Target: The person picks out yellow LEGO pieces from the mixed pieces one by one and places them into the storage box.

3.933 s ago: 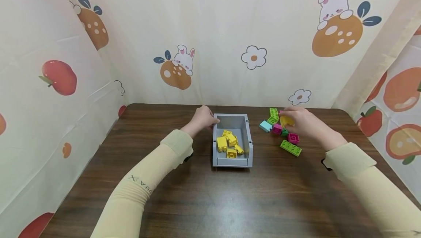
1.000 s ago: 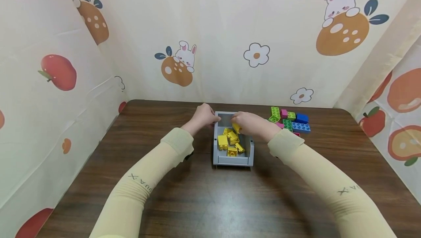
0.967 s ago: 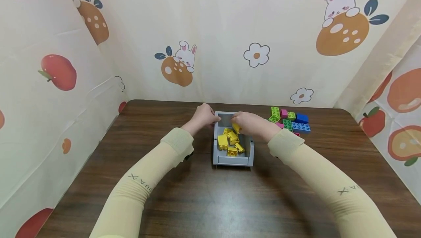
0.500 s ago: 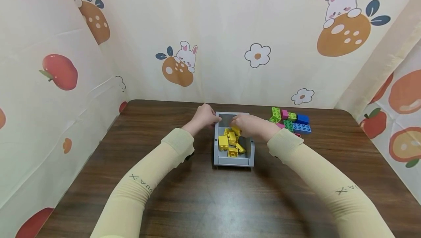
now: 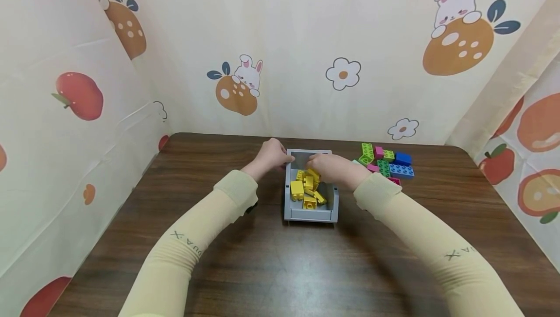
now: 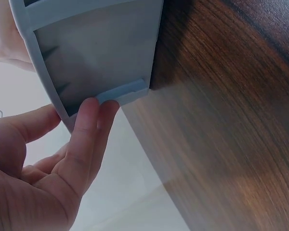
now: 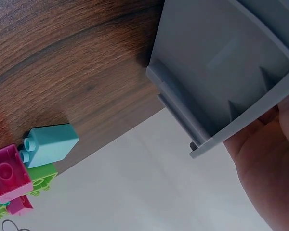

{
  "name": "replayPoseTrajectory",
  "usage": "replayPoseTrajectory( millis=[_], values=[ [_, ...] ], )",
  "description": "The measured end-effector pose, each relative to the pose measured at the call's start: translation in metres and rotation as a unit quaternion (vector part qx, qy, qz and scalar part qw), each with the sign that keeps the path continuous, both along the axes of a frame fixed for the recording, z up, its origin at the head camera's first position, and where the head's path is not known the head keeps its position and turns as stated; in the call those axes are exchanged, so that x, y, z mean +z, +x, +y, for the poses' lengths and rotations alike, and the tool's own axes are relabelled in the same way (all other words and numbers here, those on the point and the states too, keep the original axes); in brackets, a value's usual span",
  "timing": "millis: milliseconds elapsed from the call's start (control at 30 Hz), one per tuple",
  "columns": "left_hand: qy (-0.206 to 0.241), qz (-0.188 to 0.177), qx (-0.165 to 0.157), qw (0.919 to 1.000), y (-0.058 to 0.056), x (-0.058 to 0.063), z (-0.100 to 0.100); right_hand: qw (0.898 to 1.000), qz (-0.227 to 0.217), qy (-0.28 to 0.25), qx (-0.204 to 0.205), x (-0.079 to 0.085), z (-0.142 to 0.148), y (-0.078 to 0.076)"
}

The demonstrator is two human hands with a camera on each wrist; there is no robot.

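Note:
A grey open-front bin (image 5: 311, 215) stands on the table with several yellow toy bricks (image 5: 297, 188) inside. My left hand (image 5: 271, 155) pinches its back left corner; in the left wrist view the thumb and fingers (image 6: 82, 149) close on the bin's edge. Reaching over the right wall, my right hand (image 5: 328, 166) is inside the bin and holds a yellow brick (image 5: 314, 175) low against the pile. Its fingertips are mostly hidden. From the right wrist view, the bin wall (image 7: 221, 57) covers most of the right hand (image 7: 260, 168).
Loose bricks lie right of the bin: lime green (image 5: 367, 150), green (image 5: 383, 167), dark blue (image 5: 402, 158), light blue (image 5: 401, 170) and magenta (image 5: 378, 152). A light turquoise brick (image 7: 52, 144) is nearest the bin. A printed curtain (image 5: 288, 25) hangs behind the table.
My right hand has brought the yellow brick from the loose group leftward into the bin, then lowered it slightly. Bricks in the pile have shifted a little. The left hand keeps its grip.

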State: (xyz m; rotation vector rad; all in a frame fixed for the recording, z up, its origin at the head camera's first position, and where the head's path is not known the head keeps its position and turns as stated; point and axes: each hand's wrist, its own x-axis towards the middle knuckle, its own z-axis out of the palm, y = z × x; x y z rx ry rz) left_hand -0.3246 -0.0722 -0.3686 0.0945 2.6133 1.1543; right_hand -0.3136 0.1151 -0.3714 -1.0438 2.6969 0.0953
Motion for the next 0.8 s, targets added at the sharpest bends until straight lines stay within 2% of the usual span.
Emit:
replayPoseTrajectory(
  millis=[267,533,600,800],
  values=[
    [-0.003,-0.007,0.002,1.0,-0.001,0.001,-0.001,1.0,0.001,-0.003,-0.006,0.0,-0.001,0.0],
    [-0.016,-0.001,-0.003,0.9999,-0.002,0.002,-0.005,0.999,-0.021,-0.045,-0.012,0.018,0.004,0.004],
    [-0.028,-0.004,-0.007,0.9996,-0.002,0.004,-0.005,0.998,-0.022,-0.056,-0.013,0.024,0.008,0.007],
    [-0.092,0.013,-0.024,0.9954,0.004,0.012,-0.011,0.995,0.015,-0.095,-0.012,0.044,0.02,0.018]
  ],
)
